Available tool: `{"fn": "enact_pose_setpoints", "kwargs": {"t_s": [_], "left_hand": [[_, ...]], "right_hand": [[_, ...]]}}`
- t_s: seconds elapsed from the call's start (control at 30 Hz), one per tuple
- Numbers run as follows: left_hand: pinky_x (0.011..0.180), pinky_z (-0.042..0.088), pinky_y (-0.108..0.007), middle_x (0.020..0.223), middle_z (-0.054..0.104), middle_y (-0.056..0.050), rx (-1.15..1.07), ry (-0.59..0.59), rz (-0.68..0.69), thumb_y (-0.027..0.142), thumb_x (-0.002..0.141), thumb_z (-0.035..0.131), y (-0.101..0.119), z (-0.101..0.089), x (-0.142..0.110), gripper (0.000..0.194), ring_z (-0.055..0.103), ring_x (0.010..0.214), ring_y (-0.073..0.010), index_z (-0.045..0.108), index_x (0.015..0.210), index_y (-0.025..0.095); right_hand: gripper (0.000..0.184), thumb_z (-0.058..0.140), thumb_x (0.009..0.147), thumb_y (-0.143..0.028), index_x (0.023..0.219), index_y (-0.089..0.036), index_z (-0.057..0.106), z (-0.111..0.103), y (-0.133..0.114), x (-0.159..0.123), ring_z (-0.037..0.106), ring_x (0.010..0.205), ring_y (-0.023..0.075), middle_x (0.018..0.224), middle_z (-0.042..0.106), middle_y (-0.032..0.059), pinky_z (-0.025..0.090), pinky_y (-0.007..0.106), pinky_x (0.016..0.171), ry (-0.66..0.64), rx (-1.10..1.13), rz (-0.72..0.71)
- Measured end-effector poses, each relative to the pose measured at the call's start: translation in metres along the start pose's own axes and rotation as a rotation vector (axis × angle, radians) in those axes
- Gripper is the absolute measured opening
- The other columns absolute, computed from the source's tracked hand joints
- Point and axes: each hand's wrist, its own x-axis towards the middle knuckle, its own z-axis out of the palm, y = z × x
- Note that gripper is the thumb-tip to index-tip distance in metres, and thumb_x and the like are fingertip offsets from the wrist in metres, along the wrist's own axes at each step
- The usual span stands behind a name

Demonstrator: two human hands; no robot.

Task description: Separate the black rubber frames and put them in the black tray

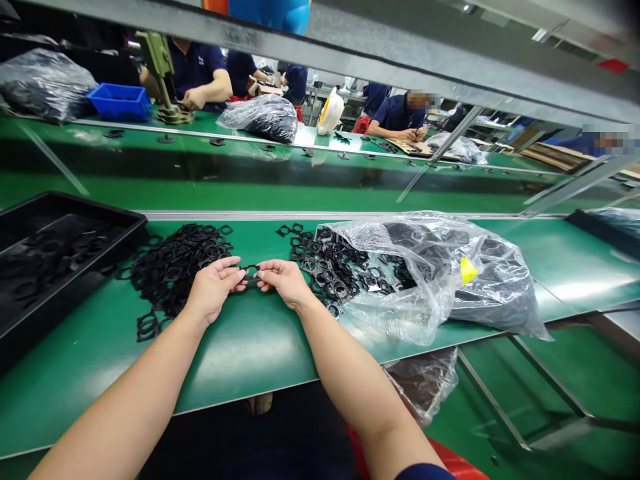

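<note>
Between my two hands, just above the green tabletop, is a small black plastic ring part [253, 268]. My left hand [215, 283] pinches its left side, and my right hand [283, 277] pinches its right side; the fingertips hide some of it. Close to my left hand lies a heap of black ring parts [175, 263]. Beyond my right hand, more black ring parts [333, 263] spill from the mouth of a clear plastic bag [425, 320] that is still bulky with dark contents.
A black tray [100, 263] with more parts stands at the left. Behind the table a conveyor belt [240, 137] carries spaced black parts. A slanting metal post [580, 183] rises at the right. Co-workers [400, 117] sit across, near a blue bin [120, 101] and a green press [160, 67].
</note>
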Motion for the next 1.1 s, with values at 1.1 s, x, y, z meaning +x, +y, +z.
{"fn": "enact_pose_setpoints", "kwargs": {"t_s": [1.1], "left_hand": [[0.061, 0.054, -0.029, 0.073, 0.068, -0.003, 0.225, 0.091, 0.285, 0.028, 0.059, 0.078, 0.012, -0.02, -0.019, 0.053, 0.064, 0.06, -0.0136, 0.062, 0.106, 0.011]], "right_hand": [[0.034, 0.081, 0.051, -0.036, 0.072, -0.013, 0.067, 0.001, 0.002, 0.0, 0.045, 0.046, 0.0063, 0.056, 0.06, -0.0022, 0.037, 0.021, 0.046, -0.061, -0.172, -0.042]]}}
